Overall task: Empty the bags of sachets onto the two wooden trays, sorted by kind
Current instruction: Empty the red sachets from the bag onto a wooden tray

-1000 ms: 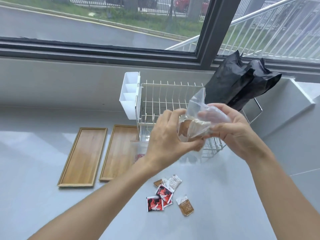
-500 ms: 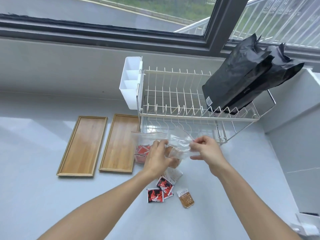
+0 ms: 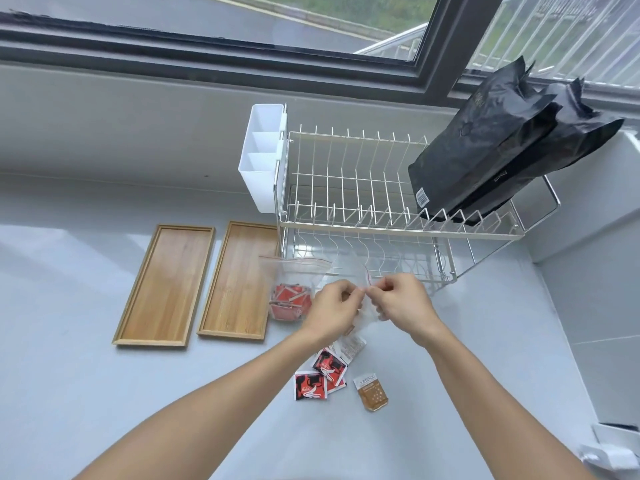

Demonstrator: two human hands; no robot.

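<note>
Sachets are what we must sort, and so far none has reached a tray. Taking the dish rack (image 3: 398,209) as our landmark: both wooden trays lie flat to its left, the nearer tray (image 3: 239,282) just beside the rack's lower corner and the farther tray (image 3: 166,285) just beyond that, side by side and apart, and both are bare.

In front of the rack we hold a clear zip bag (image 3: 363,289) over the surface (image 3: 104,410). Our left hand (image 3: 332,306) and right hand (image 3: 403,303) each pinch one side of its red-striped mouth between thumb and fingertips, the grip of each closed on the plastic, so we judge the bag is being pulled open. What it holds is largely hidden behind the hands; it is probably the brown kind, though we cannot be sure.

A second zip bag (image 3: 292,289), sitting on the surface by the rack's front left corner and just beside the nearer tray, appears sealed and is full of red sachets.

Further out in front of the rack, a few loose packets lie on the surface: two red sachets (image 3: 320,379) overlapping, a pale sachet (image 3: 351,348) touching them, and a brown sachet (image 3: 370,391) near them.

Our judgement: the task is at an early stage. Both bags remain to be emptied, and the loose packets remain to be gathered, one kind per tray.
</note>
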